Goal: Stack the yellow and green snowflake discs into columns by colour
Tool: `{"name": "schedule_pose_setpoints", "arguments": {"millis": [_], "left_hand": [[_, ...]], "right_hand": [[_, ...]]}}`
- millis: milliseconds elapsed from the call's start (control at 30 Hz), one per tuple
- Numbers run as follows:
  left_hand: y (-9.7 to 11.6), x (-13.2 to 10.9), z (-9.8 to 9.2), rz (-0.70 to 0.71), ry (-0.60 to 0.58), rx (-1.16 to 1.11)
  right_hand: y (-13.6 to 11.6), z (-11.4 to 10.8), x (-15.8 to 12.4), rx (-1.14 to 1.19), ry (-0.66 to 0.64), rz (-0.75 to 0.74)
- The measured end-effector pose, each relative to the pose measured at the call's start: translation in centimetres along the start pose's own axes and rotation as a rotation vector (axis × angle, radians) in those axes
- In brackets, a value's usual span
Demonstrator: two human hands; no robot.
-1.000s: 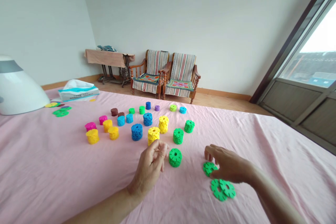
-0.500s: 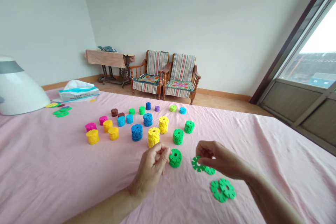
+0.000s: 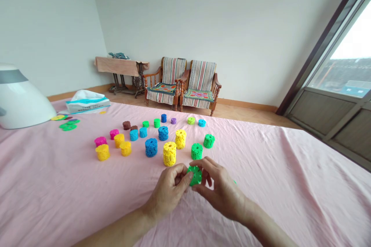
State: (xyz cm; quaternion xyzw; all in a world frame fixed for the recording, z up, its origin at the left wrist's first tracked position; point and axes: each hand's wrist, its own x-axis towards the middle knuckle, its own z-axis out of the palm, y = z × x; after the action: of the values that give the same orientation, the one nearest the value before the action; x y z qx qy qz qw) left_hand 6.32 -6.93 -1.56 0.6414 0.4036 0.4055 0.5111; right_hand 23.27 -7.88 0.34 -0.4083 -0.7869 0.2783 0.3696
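Both my hands meet at a green notched plastic disc (image 3: 195, 175) low over the pink cloth. My left hand (image 3: 168, 185) pinches its left edge, thumb in front. The right hand (image 3: 222, 189) curves around the other side, index finger at the top edge and thumb at the bottom. Whether a stack lies directly under this disc is hidden. Just beyond stand a green disc stack (image 3: 196, 151) and another green stack (image 3: 209, 141). A sliver of a loose green disc (image 3: 235, 182) shows past my right hand; the others there are covered.
Yellow stacks (image 3: 169, 154), blue stacks (image 3: 151, 147) and several smaller coloured stacks stand on the pink cloth (image 3: 121, 193). Farther left are loose discs (image 3: 68, 125), a tissue pack (image 3: 87, 102) and a white appliance (image 3: 24, 100). Two wooden armchairs (image 3: 199, 81) stand beyond the table.
My right hand has moved left from the loose green discs to the disc beside my left hand. The left hand has shifted slightly right, and its thumb now overlaps the disc's edge.
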Motion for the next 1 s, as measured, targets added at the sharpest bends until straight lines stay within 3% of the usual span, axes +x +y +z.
{"name": "schedule_pose_setpoints", "arguments": {"millis": [233, 400, 533, 767, 1000], "left_hand": [[-0.4, 0.2, -0.2, -0.089, 0.0, -0.069], [-0.1, 0.4, -0.3, -0.007, 0.157, -0.071], [0.4, 0.3, -0.3, 0.021, 0.259, -0.03], [-0.4, 0.1, -0.3, 0.028, 0.242, 0.038], [0.3, 0.0, -0.3, 0.066, 0.262, 0.092]], "right_hand": [[0.6, 0.4, 0.1, -0.065, 0.006, -0.038], [2.0, 0.3, 0.6, -0.069, 0.152, 0.092], [2.7, 0.8, 0.7, -0.067, 0.142, 0.169], [2.2, 1.6, 0.8, -0.051, 0.119, 0.194], [2.5, 1.7, 0.8, -0.064, 0.095, 0.219]]}}
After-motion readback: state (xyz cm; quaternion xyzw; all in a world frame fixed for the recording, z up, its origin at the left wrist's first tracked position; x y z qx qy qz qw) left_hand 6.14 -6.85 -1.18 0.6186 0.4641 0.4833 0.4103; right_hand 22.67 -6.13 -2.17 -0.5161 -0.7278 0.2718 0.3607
